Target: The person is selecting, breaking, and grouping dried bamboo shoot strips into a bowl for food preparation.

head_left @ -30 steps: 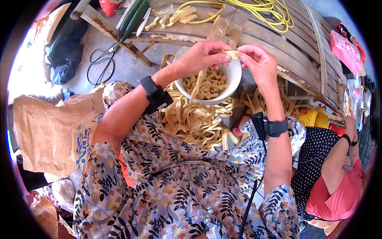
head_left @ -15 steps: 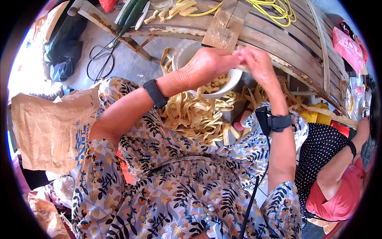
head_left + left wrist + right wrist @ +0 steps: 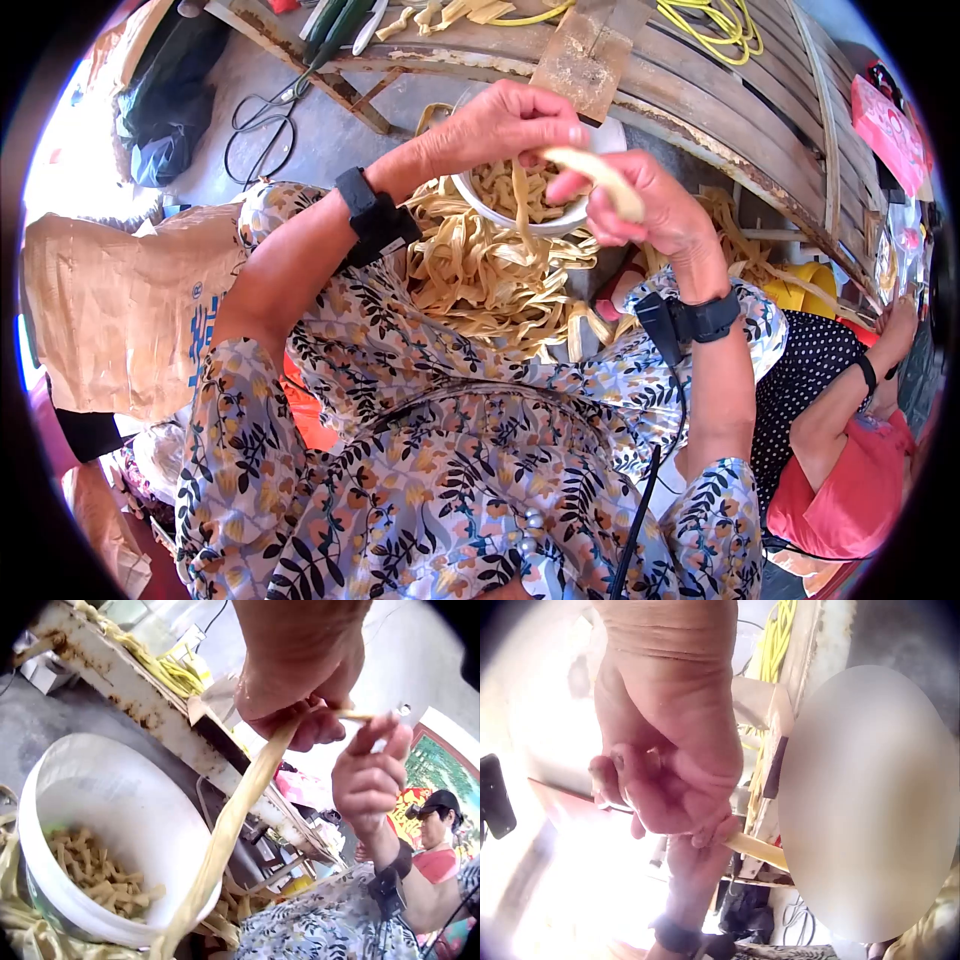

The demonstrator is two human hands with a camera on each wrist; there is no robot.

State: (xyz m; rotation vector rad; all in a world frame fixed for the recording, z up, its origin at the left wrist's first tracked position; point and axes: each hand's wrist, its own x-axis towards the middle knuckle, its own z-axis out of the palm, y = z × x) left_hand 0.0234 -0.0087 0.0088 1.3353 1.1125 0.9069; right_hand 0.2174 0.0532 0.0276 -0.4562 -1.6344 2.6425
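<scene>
My left hand (image 3: 500,128) pinches a long pale yellow strip (image 3: 244,806), which hangs down past the white bucket's rim. Between both hands a short stretch of the same strip (image 3: 605,178) bows outward, blurred at its right end. My right hand (image 3: 655,205) has its fingers curled at that end, level with the left hand's fingertips in the left wrist view. Below the hands stands the white bucket (image 3: 124,761), holding many short knotted pieces (image 3: 101,877). In the right wrist view the right hand (image 3: 671,757) is seen from its palm side, fingers bent.
A heap of loose strips (image 3: 480,285) lies on the floor before my knees. Beyond the bucket is a slatted bench (image 3: 700,115) with a wooden board (image 3: 585,75) and yellow cord (image 3: 715,25). A paper sack (image 3: 120,310) stands left; another person (image 3: 850,460) sits right.
The hands, close together before, have drawn apart; the right hand has come down and toward me. A bowed length of strip now shows between them.
</scene>
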